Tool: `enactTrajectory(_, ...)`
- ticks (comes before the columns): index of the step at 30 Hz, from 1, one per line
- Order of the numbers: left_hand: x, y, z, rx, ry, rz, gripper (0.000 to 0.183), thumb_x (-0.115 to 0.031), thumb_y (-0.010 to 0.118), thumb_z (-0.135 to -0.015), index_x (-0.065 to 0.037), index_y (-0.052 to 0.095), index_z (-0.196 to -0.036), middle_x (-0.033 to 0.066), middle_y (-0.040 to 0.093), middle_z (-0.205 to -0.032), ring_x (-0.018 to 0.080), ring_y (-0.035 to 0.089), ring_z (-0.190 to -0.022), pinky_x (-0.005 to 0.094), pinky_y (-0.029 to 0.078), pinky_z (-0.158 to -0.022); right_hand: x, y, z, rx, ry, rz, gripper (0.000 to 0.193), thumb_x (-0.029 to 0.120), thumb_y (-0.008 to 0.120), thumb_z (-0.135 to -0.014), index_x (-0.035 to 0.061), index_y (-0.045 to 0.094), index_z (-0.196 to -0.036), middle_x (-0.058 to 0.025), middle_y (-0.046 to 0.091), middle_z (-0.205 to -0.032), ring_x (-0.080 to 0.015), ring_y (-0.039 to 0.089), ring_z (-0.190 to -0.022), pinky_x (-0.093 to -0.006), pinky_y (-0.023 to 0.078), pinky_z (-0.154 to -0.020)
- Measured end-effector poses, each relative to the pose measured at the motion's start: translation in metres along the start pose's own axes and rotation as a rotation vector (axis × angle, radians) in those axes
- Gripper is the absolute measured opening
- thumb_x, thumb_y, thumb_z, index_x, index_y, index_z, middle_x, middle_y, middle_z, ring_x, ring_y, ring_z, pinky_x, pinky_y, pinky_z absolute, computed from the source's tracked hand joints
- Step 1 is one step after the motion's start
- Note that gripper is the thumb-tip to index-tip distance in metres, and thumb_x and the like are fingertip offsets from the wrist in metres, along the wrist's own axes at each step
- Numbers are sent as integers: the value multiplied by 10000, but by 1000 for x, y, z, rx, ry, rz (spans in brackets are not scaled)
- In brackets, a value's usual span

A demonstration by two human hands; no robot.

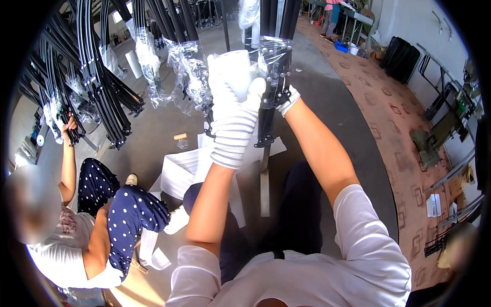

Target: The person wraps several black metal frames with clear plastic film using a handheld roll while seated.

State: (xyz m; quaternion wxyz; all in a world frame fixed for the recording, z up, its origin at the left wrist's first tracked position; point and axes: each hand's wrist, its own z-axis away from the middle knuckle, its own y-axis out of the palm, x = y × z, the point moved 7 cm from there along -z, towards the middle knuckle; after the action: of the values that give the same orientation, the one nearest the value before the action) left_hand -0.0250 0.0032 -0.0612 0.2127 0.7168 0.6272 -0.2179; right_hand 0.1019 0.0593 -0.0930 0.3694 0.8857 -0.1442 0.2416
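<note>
My left hand [234, 110], in a white glove with a grey-striped cuff, is closed round a roll of clear plastic film [232, 66]. Just right of it hangs a bundle of black metal tubes [267, 115] with small brackets and studs near its lower end. Glossy film wrap [276, 47] goes round the tubes above those brackets. Against the right side of the bundle is my right hand [289, 101], gloved too; its fingers are hidden behind the tubes.
More hanging black tube bundles [105, 97], some film-wrapped, crowd the left. Beside me sits a co-worker [76, 240], one hand on a bundle. White foam sheeting [179, 174] and a small cardboard core [180, 136] lie on the floor. Metal frames [440, 133] line the right wall.
</note>
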Motion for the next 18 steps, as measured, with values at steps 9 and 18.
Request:
enactTrajectory(9,31,4,6,-36,-34,413,787,-66,729,-605,-41,275,-1247,100,470,-1100,167,485,-977,286,426,-816,14,14,32,-427,-164,682,310,201,468,-837,7,463,-1079,-77,547,-960,-153,541,-856,-269,449,-773)
enactTrajectory(18,-53,-17,70,284,-99,225,627,-107,739,-558,-44,427,-1099,74,518,-994,181,538,-860,289,437,-753,4,97,71,-562,-301,870,290,150,576,-767,31,501,-1020,-100,591,-871,-156,577,-784,-261,484,-644)
